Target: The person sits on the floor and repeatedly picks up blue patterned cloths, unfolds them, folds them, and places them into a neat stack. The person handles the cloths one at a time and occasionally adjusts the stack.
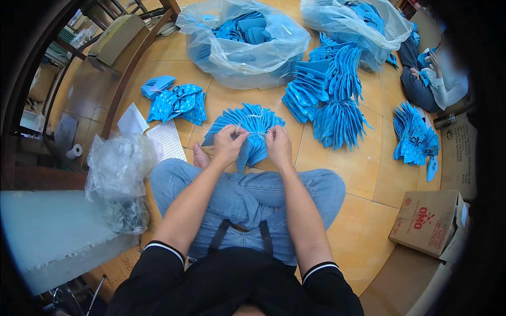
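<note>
A fanned bundle of flat blue pieces (243, 118) stands on the floor just in front of my crossed legs. A thin pale string (258, 133) runs across the middle of the bundle. My left hand (230, 144) is closed in a pinch at the string's left side. On the other side, my right hand (279, 146) pinches the string too, fingertips against the blue pieces. The fingers hide the ends of the string.
Two clear plastic bags (232, 71) (363, 55) hold more blue pieces. Several blue bundles (340, 124) lie right, others (179, 102) left. Crumpled plastic (113, 163) and a perforated white sheet (166, 140) lie left. Cardboard boxes (424, 221) and another person (448, 87) are at right.
</note>
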`<action>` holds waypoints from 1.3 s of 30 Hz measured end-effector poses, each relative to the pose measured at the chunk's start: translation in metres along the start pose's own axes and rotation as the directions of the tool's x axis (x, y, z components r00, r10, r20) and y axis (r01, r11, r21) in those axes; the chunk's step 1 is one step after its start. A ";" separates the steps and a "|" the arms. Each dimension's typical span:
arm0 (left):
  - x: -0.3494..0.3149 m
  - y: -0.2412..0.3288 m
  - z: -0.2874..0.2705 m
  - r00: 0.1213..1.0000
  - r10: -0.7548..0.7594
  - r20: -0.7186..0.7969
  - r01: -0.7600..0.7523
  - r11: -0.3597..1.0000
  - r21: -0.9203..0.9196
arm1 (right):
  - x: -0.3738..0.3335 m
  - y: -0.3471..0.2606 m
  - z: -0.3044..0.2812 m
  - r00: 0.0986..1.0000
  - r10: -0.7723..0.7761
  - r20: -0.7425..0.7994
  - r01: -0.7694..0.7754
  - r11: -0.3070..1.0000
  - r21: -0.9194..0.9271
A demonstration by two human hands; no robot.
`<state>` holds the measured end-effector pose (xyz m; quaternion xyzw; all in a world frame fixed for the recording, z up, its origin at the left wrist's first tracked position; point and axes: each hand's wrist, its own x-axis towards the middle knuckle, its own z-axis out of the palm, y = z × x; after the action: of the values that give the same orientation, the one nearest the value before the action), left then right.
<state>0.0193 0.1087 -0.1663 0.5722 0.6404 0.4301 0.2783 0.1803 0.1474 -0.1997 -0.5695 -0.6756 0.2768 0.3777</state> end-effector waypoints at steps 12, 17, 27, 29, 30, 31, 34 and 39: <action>-0.036 0.001 -0.019 0.897 -0.442 -0.016 0.338 0.709 -0.619 | 0.002 0.014 -0.006 0.954 0.299 0.003 -0.283 0.899 0.335; -0.048 0.022 -0.081 0.948 -0.254 -0.193 0.155 0.895 -0.418 | -0.028 -0.009 -0.009 0.948 0.312 0.064 -0.318 0.924 0.212; -0.033 0.009 -0.096 0.975 -0.190 0.112 0.188 0.982 0.021 | -0.038 -0.067 0.022 0.945 0.323 0.050 -0.299 0.916 -0.267; -0.034 0.012 -0.095 0.977 -0.157 0.141 0.133 0.977 0.165 | -0.036 -0.061 0.015 0.931 0.356 0.085 -0.344 0.931 -0.125; -0.035 0.013 -0.096 0.983 -0.152 0.106 0.135 0.979 0.156 | -0.037 -0.057 0.010 0.941 0.333 0.058 -0.324 0.938 -0.127; -0.035 0.015 -0.096 0.985 -0.157 0.072 0.149 0.983 0.110 | -0.039 -0.054 0.003 0.945 0.324 0.051 -0.318 0.943 -0.094; -0.033 0.016 -0.099 0.980 -0.199 -0.014 0.199 0.980 -0.008 | -0.040 -0.050 -0.028 0.925 0.378 0.039 -0.379 0.925 0.037; -0.032 0.018 -0.096 0.981 -0.189 0.031 0.190 0.982 -0.010 | -0.001 -0.067 -0.124 0.975 0.162 -0.154 -0.112 0.949 0.295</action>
<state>-0.0467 0.0546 -0.1095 0.5133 0.6851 0.3971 0.3310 0.2450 0.1259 -0.0763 -0.5771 -0.5515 0.3454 0.4936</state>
